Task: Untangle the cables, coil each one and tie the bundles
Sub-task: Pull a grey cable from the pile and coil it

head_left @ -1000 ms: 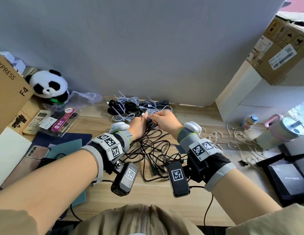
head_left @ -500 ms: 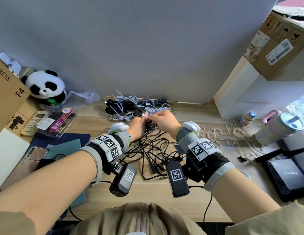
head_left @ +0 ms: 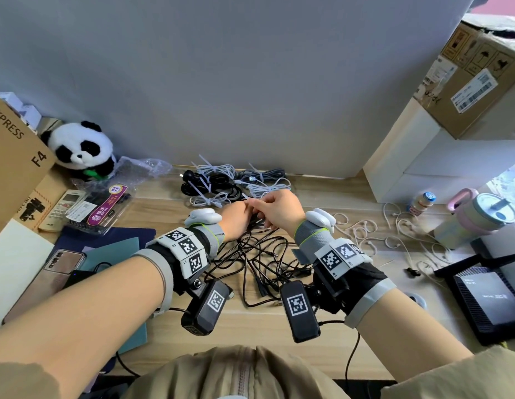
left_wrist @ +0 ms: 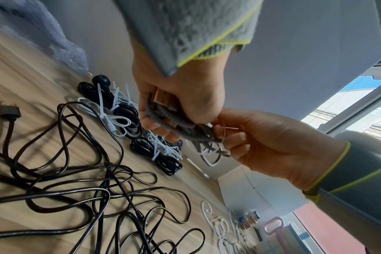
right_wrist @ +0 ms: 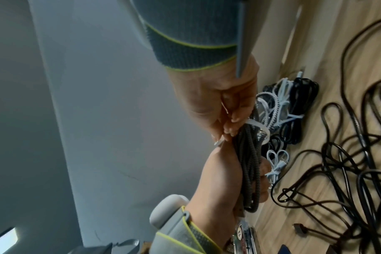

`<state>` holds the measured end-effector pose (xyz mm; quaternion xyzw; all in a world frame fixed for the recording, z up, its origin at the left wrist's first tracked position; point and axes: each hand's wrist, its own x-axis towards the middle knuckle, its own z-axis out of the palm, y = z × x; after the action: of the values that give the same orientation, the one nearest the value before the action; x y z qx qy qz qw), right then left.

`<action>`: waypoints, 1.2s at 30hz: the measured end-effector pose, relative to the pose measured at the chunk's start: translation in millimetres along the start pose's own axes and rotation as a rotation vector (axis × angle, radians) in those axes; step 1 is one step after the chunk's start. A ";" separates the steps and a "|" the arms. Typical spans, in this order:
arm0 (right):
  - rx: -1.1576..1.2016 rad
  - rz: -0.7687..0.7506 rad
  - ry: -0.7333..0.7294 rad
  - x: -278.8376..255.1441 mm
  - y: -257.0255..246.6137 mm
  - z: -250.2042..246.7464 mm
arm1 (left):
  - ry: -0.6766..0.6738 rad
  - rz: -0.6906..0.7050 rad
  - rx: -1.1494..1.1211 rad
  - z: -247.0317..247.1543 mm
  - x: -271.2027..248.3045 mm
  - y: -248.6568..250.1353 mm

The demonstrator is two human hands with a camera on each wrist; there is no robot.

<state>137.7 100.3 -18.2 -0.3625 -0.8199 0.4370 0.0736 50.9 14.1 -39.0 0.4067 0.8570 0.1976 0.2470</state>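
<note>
A coiled grey braided cable (left_wrist: 163, 111) with a copper-coloured USB plug sits in my left hand (left_wrist: 180, 120), which grips it above the wooden table (head_left: 322, 191). My right hand (left_wrist: 226, 135) pinches a white zip tie (right_wrist: 259, 128) looped round that coil (right_wrist: 250, 163). In the head view both hands (head_left: 250, 205) meet over a tangle of loose black cables (head_left: 265, 263). Several tied bundles (head_left: 221, 182), black, white and grey, lie by the back wall.
A loose white cable (head_left: 362, 234) sprawls at right, near a small bottle (head_left: 421, 201), a pink-lidded tumbler (head_left: 477, 217) and a black router (head_left: 486, 300). At left are a panda toy (head_left: 81, 148), a remote (head_left: 63, 205), a phone (head_left: 49, 277) and a cardboard box (head_left: 11, 156).
Both hands stay joined at the grey coil, with only small finger movements at the zip tie. The view has shifted slightly.
</note>
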 end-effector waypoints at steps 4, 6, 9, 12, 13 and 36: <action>-0.137 -0.115 0.127 5.9 -0.9 -10.4 | -0.090 0.038 0.010 -3.6 -5.5 0.4; -0.141 -0.155 -0.044 7.8 2.5 -14.3 | -0.194 0.047 -0.009 -0.1 -8.5 0.0; -0.036 -0.141 -0.245 6.3 10.9 -18.3 | -0.305 0.078 -0.002 0.6 -14.8 4.2; 0.027 -0.126 -0.221 7.1 18.2 -18.6 | -0.366 0.102 0.047 -0.1 -20.5 10.6; -0.001 -0.128 -0.155 8.7 21.0 -16.5 | -0.386 0.115 0.073 -0.1 -21.9 12.7; 0.199 0.077 -0.404 2.6 38.1 -4.9 | -0.586 -0.096 -0.349 -6.4 -23.1 -1.2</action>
<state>158.1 118.7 -45.0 -0.2895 -0.7563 0.5821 -0.0736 59.1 -5.8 -28.5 0.3570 0.7211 0.2040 0.5576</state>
